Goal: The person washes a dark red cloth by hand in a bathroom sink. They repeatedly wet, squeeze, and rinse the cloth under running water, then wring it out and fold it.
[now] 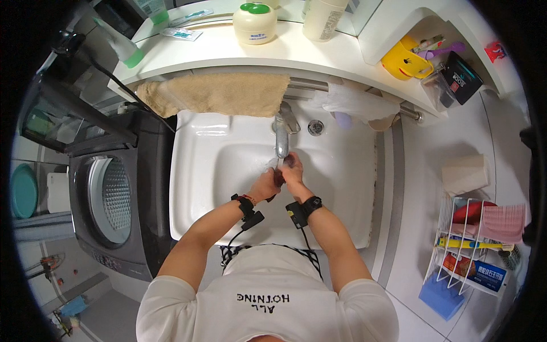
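Note:
Both hands are low in the white washbasin (pixel 239 188), under the metal faucet (pixel 281 137), where water runs down. My left hand (pixel 264 188) is closed around a dark reddish-brown item (pixel 279 177), too small to identify; a dark end of something shows below its fingers. My right hand (pixel 295 173) is against the same item from the right, and its fingers curl round a dark, wet part near the water stream. Whether that is one object or two I cannot tell. Each wrist wears a black strap with a small device and a cable.
A tan towel (pixel 213 94) hangs on the rail behind the basin, below a white shelf (pixel 205 51) with a cream jar (pixel 255 25). A top-loading washing machine (pixel 107 201) adjoins the left side. A wire rack (pixel 453 248) with combs and toothpaste is at right.

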Tool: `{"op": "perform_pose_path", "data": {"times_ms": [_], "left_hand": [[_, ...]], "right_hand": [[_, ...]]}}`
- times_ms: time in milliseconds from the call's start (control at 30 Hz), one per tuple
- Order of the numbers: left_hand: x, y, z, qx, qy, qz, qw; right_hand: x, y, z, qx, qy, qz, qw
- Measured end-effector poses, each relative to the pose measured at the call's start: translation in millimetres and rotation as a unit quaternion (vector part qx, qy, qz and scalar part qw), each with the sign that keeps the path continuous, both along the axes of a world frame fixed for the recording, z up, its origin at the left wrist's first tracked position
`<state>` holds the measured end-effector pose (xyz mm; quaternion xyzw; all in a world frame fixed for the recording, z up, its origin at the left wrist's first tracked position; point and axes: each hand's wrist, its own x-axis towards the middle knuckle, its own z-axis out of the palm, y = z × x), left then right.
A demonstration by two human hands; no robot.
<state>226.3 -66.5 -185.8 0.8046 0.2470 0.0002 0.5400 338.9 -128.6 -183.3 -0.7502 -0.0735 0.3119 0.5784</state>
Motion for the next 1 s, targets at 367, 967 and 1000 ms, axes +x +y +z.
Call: {"op": "perform_pose_path", "data": {"times_ms": [367, 967, 1000], "left_hand": [[-13.5, 1.9, 24.1, -0.393, 0.001, 0.093, 0.915], [-24.3, 1.7, 57.9, -0.580, 0.041, 0.034, 0.813], [-19.9, 4.7, 51.7, -0.472, 0.059, 0.016, 0.879]], "right_hand": [[26.3, -32.0, -15.0, 0.229, 0.381, -0.120, 0.887], [32.3, -30.3, 30.3, 0.225, 0.297, 0.129, 0.919], [32.7, -25.7, 27.1, 0.214, 0.297, 0.130, 0.921]]}}
